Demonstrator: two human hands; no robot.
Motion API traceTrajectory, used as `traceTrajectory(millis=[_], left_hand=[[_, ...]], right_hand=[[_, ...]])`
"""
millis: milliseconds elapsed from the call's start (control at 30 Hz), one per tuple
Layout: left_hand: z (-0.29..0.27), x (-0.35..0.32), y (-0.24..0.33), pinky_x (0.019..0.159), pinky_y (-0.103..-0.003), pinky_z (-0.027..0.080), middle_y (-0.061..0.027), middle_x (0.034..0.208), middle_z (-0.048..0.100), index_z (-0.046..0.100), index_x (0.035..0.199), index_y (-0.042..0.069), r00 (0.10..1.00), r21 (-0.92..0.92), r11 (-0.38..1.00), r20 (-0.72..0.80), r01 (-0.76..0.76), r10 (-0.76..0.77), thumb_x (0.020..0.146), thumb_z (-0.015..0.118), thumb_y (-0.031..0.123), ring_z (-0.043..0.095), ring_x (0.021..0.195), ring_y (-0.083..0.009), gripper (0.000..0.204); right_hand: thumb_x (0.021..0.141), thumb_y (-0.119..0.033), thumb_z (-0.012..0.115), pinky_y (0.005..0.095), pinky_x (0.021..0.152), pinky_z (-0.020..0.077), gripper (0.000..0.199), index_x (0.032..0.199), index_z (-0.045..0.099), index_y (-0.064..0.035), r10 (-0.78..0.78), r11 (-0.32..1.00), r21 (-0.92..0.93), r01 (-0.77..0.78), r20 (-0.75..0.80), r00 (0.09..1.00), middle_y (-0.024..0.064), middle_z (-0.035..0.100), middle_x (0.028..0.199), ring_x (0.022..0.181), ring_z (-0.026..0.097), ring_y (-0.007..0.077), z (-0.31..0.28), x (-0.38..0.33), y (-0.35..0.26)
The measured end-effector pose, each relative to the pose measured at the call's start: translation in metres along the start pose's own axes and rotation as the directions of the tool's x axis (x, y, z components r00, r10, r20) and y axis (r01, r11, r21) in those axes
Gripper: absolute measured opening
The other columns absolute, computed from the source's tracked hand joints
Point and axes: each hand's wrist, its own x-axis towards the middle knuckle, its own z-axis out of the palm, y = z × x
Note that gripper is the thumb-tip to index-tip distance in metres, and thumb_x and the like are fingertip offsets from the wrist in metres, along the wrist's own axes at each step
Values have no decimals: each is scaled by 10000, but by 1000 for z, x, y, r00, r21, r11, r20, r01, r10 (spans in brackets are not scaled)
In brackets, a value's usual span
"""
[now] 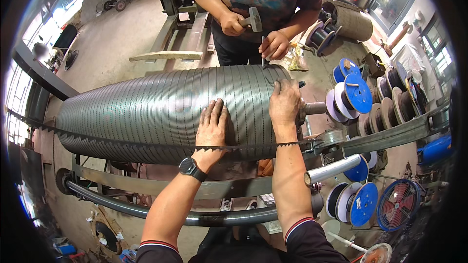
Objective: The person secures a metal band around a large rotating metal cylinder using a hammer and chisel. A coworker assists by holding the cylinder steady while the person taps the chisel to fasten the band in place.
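A large grey metal roller (161, 109), wound round with fine grooves and dark toothed lines, lies crosswise in front of me. My left hand (212, 122) rests flat on its near side, fingers stretched out. At the roller's right end, my right hand (284, 102) has its fingers curled over the rim; a dark tip sticks out beside it, but what it grips is hidden. A dark saw-toothed strip (248, 147) passes over my wrists. Across the roller, a co-worker holds a hammer (253, 20) and sets a thin metal punch (263, 53) against the roller's end.
The strip runs to a metal arm (385, 134) on the right. A dark bar (229, 217) and a frame beam (243, 185) cross below the roller. Blue-sided spools (358, 92), a red-bladed fan (399, 204) and a metal tube (334, 169) are at right. A plank (165, 56) lies behind.
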Motion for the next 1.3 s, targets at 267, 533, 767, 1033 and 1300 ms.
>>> traceTrajectory(millis=[267,533,767,1033,1300], left_hand=[[4,0,-1,1324,-505,181,-192,1704,247,331,1595,-18,1000,10,1000,23,12,-12,630,928,310,190,1601,-373,1181],[8,-2,-2,1321,-509,207,-184,1693,260,340,1589,-13,1000,94,996,-23,-2,4,657,896,177,215,1588,-371,1102],[7,-2,0,1324,-510,209,-185,1685,279,353,1586,-9,1000,100,995,-23,4,-2,658,860,111,234,1583,-368,1065],[1,-2,3,1326,-486,182,-180,1712,254,345,1592,-28,999,38,999,16,33,-33,780,703,18,201,1607,-352,888],[-2,1,3,1324,-487,193,-190,1705,263,361,1581,-34,999,-12,999,8,31,-31,785,694,25,214,1603,-353,865]], right_hand=[[918,-66,678,524,850,538,122,901,721,47,-16,993,-118,26,83,996,234,631,970,890,667,447,2,-3,-5],[918,-71,671,510,822,544,114,898,718,31,-43,990,-134,49,41,998,216,638,975,867,669,434,7,-7,-8],[906,-43,645,507,816,544,108,881,709,40,-97,976,-190,109,71,993,215,636,952,857,666,425,9,-6,-8],[913,-71,672,523,795,551,108,870,712,20,-130,978,-157,136,44,990,213,647,950,873,678,443,18,-4,-2],[906,-71,672,520,800,557,105,895,735,12,-88,980,-168,103,95,992,206,656,965,877,689,440,18,0,-2]])
